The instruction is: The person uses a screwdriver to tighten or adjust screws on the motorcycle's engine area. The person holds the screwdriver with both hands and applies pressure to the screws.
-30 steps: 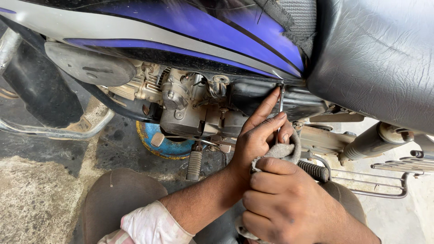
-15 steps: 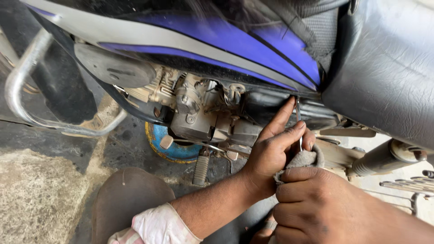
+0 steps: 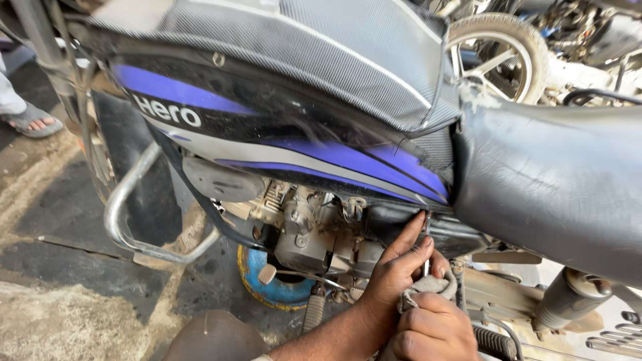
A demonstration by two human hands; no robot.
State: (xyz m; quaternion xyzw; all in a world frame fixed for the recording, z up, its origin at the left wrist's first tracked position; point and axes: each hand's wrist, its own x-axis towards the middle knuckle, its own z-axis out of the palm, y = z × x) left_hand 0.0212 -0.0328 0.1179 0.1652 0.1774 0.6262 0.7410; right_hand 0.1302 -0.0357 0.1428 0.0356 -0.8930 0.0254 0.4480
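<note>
Left hand (image 3: 399, 274) reaches up toward twelve o'clock under the motorcycle's blue-and-black fuel tank (image 3: 281, 127), fingers pinching a thin metal tool (image 3: 426, 244) that stands upright just below the tank's lower edge. At five o'clock of it, the right hand (image 3: 435, 331) is closed around a grey rag (image 3: 428, 286), touching the left hand. The engine (image 3: 307, 234) sits at nine o'clock of both hands.

Tight working pocket under the tank

The fuel tank (image 3: 281, 144) and seat (image 3: 555, 194) are overhanging above, the engine (image 3: 307, 234) is crowding the left; open floor (image 3: 60, 200) is lying beyond the crash guard (image 3: 127, 207).
</note>
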